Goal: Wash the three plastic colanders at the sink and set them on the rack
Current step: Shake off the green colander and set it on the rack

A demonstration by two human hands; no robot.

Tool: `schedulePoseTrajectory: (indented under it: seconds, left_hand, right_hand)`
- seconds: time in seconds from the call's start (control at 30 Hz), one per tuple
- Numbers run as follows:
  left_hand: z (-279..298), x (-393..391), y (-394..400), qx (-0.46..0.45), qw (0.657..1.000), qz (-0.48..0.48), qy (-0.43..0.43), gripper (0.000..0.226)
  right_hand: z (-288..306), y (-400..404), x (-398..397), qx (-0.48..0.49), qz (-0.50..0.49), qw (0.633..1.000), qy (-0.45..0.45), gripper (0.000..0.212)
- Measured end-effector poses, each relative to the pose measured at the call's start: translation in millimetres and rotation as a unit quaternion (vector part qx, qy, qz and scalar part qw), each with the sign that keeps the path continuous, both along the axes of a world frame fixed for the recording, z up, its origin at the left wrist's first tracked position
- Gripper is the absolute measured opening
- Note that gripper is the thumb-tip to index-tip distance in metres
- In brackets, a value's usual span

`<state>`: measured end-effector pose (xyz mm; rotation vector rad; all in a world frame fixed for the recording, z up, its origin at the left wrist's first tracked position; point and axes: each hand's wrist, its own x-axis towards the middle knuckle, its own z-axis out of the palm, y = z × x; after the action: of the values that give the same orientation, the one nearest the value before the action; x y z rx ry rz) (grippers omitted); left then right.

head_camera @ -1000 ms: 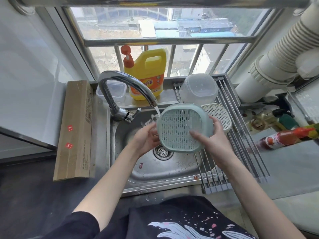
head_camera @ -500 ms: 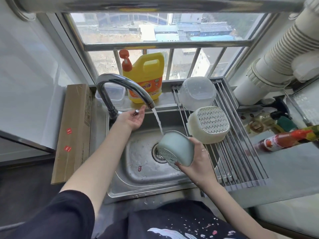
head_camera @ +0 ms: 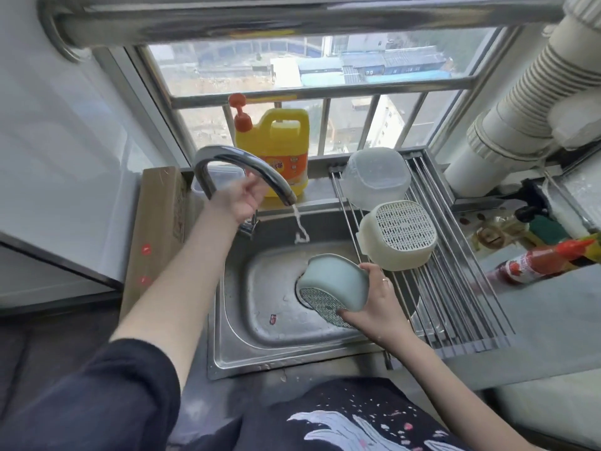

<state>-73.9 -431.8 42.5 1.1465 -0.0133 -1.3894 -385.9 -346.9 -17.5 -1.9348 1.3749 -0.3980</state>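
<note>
Daylight is coming in through a barred window [head_camera: 325,92] looking out over rooftops far below. A steel rail [head_camera: 292,17] is running across the top. A pale glossy wall [head_camera: 58,157] is standing at the left, a ribbed white duct [head_camera: 520,102] is slanting at the right, and a grey table [head_camera: 553,320] is stretching rightwards.

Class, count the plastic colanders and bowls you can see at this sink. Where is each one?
3. A green colander is in the right hand over the sink. A cream colander and a clear bowl lie upturned on the rack. None appears hidden.
</note>
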Motion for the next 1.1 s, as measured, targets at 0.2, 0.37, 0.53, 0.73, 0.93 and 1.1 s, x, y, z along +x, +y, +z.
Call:
schedulePoseTrajectory:
  seconds: [0.2, 0.37, 0.53, 0.73, 0.93, 1.1]
  left_hand:
    - [-46, -1, 33, 0.083, 0.995, 0.017, -0.058, 0.014]
    - [-46, -24, 20, 0.056, 0.73, -0.26, -0.63, 0.019]
    - [-59, -11, 21, 0.064, 0.577, -0.278, -0.765, 0.024]
    - [-59, -9, 18, 0.048, 0.592, -0.276, -0.756, 0.023]
    - [-60, -8, 15, 0.064, 0.568, -0.286, -0.769, 0.026]
    - [-59, -9, 16, 0.073, 0.567, -0.289, -0.768, 0.026]
  right_hand:
    - [5, 1, -8, -0.006, -0.01, 1.0, 0.002, 0.085]
    - [1, 1, -9, 0.007, -0.026, 1.0, 0.003, 0.085]
    - [-1, 0, -7, 0.009, -0.037, 0.999, -0.003, 0.087]
    - [15, -15, -6, 0.026, -0.134, 0.988, -0.072, 0.087]
    - [12, -16, 5, 0.019, -0.13, 0.989, -0.063, 0.083]
    - [8, -16, 12, 0.042, -0.138, 0.987, -0.064, 0.082]
